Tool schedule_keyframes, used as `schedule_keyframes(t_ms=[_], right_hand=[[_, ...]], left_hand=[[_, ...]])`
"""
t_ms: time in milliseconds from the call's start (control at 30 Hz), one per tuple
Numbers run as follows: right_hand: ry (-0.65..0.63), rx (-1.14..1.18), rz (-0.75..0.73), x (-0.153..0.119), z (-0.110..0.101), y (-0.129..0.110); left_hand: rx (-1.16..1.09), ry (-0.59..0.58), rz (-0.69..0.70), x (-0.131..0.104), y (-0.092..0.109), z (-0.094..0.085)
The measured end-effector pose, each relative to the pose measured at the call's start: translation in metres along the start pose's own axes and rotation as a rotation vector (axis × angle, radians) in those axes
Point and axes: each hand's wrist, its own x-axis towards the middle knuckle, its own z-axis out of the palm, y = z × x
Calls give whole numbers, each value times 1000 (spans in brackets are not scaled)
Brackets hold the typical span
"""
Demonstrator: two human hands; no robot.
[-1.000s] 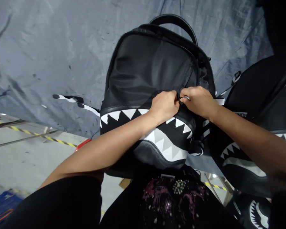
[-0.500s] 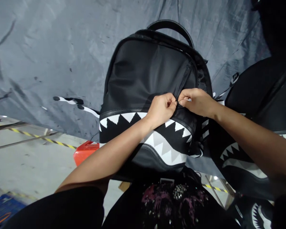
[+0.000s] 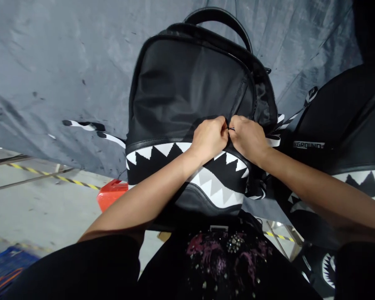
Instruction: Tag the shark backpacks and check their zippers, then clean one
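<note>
A black backpack (image 3: 165, 87) with a white-and-grey shark-mouth band stands upright in front of me, its top handle pointing away. Both my hands meet at the lower end of the slanted zip (image 3: 237, 98) on its front panel, just above the row of teeth. My left hand (image 3: 210, 136) is closed in a pinch there. Fingertip to fingertip with it, my right hand (image 3: 249, 139) is also closed, its fingers curled. Whatever small piece lies between the fingers is hidden by them.
More black shark-mouth backpacks (image 3: 346, 125) stand close on the right. Grey sheeting (image 3: 56, 75) covers the surface beneath. Striped straps (image 3: 112, 140) stick out left of the bag. An orange-red container (image 3: 111, 193) and a blue crate (image 3: 9, 266) are lower left.
My right hand has turned and curled in tighter against the left, its fingers now more hidden. The bag sits slightly higher and further left in view.
</note>
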Motion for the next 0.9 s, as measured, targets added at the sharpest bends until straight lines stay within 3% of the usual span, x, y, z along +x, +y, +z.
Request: schedule_keyframes(t_ms=[300,467,767,900], right_hand=[[-66,25,-117,9,-6,17],[-36,-74,-36,11,-9,12],[39,-36,-7,26,-2,22],[-38,-30,42,30,-9,21]], left_hand=[[121,18,-58,1,0,10],[138,25,-59,0,-1,12],[144,48,-29,-3,-6,19],[130,71,-41,-2,-7,20]])
